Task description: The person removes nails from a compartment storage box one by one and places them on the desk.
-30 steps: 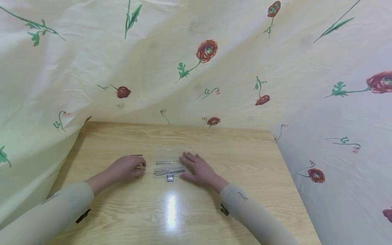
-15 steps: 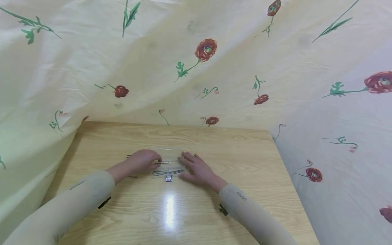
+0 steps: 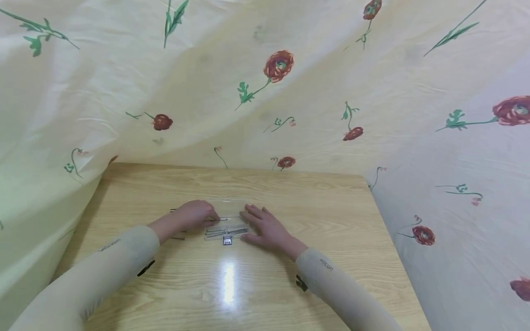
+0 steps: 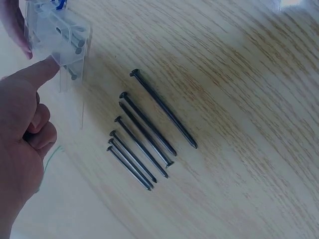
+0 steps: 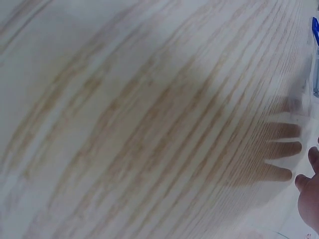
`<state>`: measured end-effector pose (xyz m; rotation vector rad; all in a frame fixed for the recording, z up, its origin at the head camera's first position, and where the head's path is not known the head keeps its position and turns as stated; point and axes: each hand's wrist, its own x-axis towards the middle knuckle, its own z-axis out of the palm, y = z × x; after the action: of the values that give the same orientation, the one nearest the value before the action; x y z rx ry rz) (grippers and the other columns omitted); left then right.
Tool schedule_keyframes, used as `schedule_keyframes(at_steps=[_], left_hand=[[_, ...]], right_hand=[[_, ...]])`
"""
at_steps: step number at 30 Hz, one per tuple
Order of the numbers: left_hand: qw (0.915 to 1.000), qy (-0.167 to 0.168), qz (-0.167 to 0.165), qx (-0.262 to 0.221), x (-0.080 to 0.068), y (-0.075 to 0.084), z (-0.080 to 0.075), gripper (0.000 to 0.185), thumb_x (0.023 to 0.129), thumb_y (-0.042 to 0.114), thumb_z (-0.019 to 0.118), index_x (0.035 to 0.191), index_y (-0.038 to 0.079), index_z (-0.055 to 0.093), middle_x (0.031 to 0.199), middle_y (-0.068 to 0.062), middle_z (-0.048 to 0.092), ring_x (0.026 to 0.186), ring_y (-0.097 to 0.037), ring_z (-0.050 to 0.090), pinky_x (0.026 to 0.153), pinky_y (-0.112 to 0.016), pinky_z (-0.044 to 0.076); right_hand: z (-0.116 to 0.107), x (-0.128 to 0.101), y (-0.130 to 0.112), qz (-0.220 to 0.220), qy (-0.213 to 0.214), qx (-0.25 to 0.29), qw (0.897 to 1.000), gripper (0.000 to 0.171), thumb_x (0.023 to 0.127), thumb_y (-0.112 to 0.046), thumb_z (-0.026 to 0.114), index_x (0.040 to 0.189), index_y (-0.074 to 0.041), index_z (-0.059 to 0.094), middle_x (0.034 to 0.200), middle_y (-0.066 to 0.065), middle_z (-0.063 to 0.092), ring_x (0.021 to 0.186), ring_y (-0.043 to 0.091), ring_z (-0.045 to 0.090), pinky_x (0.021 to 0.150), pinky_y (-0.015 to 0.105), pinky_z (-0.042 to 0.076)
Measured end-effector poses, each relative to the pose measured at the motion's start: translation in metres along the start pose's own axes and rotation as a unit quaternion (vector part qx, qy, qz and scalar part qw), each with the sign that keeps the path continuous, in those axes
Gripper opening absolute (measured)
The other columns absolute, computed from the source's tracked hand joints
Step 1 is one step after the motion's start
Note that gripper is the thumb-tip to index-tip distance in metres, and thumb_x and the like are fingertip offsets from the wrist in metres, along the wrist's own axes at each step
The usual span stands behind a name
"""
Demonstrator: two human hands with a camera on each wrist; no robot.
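A clear plastic box [image 3: 215,236] lies open on the table, with several nails in its near section. My left hand [image 3: 198,215] reaches over its back section, and its thumb and index finger pinch a nail [image 3: 223,219] there. The left wrist view shows the index finger of the left hand [image 4: 25,104] at the box [image 4: 72,59], with the other fingers curled; the thumb tip is hidden. My right hand [image 3: 269,229] rests with straight, spread fingers at the box's right edge. Only part of the right hand [image 5: 309,194] shows in the right wrist view.
Several loose dark nails [image 4: 144,124] lie roughly side by side on the wooden table [image 3: 331,220], left of the box. A blue-edged clasp [image 3: 227,240] sits on the box's near side. Flowered cloth [image 3: 232,92] hangs behind and beside the table.
My left hand has moved right, from the loose nails to the box's back section. In the last half second it has barely shifted. The right hand stays at the box's edge.
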<state>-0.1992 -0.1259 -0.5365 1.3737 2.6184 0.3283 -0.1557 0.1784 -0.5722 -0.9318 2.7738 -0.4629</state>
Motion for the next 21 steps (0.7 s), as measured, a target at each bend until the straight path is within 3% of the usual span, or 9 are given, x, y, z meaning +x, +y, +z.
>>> schedule_keyframes(at_steps=[6, 13, 21], left_hand=[[0.9999, -0.013, 0.009, 0.007, 0.0031, -0.0037, 0.0018, 0.016, 0.096, 0.012, 0.079, 0.112, 0.012, 0.083, 0.106, -0.004, 0.081, 0.099, -0.021, 0.077, 0.092, -0.038, 0.062], [0.9995, -0.009, -0.012, -0.029, 0.0042, -0.008, 0.0047, 0.015, 0.096, 0.01, 0.079, 0.11, 0.011, 0.082, 0.108, -0.005, 0.081, 0.102, -0.024, 0.076, 0.096, -0.042, 0.061], [0.9995, 0.004, -0.007, -0.031, 0.0081, -0.0101, 0.0073, 0.009, 0.093, 0.009, 0.082, 0.101, 0.013, 0.082, 0.099, -0.001, 0.08, 0.092, -0.021, 0.076, 0.087, -0.038, 0.063]], right_hand=[[0.0005, 0.0014, -0.001, 0.007, 0.001, -0.001, 1.0, 0.079, 0.102, -0.063, 0.06, 0.166, -0.023, 0.038, 0.176, 0.005, 0.025, 0.163, 0.023, 0.022, 0.132, 0.049, 0.015], [0.0004, 0.0032, -0.0035, 0.018, -0.001, 0.009, 1.0, 0.079, 0.103, -0.064, 0.059, 0.167, -0.024, 0.037, 0.177, 0.002, 0.023, 0.163, 0.021, 0.02, 0.132, 0.047, 0.014], [-0.0001, 0.0036, -0.0029, 0.024, -0.009, 0.004, 1.0, 0.08, 0.102, -0.067, 0.056, 0.168, -0.026, 0.035, 0.177, 0.0, 0.02, 0.163, 0.019, 0.019, 0.132, 0.044, 0.012]])
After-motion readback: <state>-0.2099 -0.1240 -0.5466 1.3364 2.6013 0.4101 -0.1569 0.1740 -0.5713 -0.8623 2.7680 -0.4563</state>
